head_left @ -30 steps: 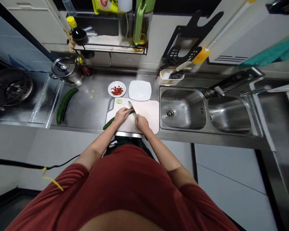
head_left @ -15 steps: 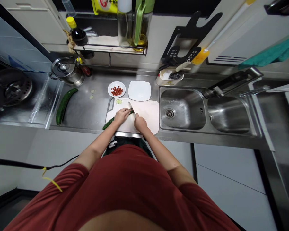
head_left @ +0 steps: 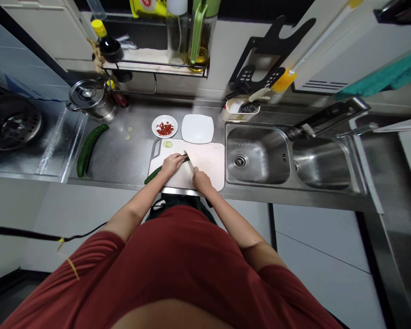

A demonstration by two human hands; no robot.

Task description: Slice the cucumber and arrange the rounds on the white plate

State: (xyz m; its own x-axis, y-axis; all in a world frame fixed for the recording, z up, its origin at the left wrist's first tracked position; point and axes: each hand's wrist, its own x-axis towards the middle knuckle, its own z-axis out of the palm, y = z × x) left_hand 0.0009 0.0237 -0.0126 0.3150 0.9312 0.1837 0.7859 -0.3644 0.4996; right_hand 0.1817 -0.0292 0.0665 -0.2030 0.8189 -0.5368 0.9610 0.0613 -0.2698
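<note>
My left hand [head_left: 172, 164] is closed over a dark green cucumber [head_left: 153, 175] lying slantwise on the white cutting board [head_left: 208, 160]. Its right end pokes out past my fingers. In my right hand [head_left: 202, 180] is a kitchen knife [head_left: 189, 161], held by the handle, its blade against or right beside that cucumber end; exact contact is too small to tell. Pale cucumber slices [head_left: 167, 144] overlap at the board's upper left. Behind the board stand a plate of chopped red pieces [head_left: 165, 128] and a bare white square plate [head_left: 197, 128].
A second cucumber [head_left: 91, 148] lies on the steel counter at left, near two thin slices [head_left: 129, 133]. A lidded pot [head_left: 92, 100] stands behind it. On the right is a double sink [head_left: 258, 155] with a faucet. A shelf with bottles [head_left: 157, 66] hangs above.
The knife has shifted slightly, its tip lower and its handle a little further right and nearer me. My left hand stays on the cucumber. The whole view has moved slightly.
</note>
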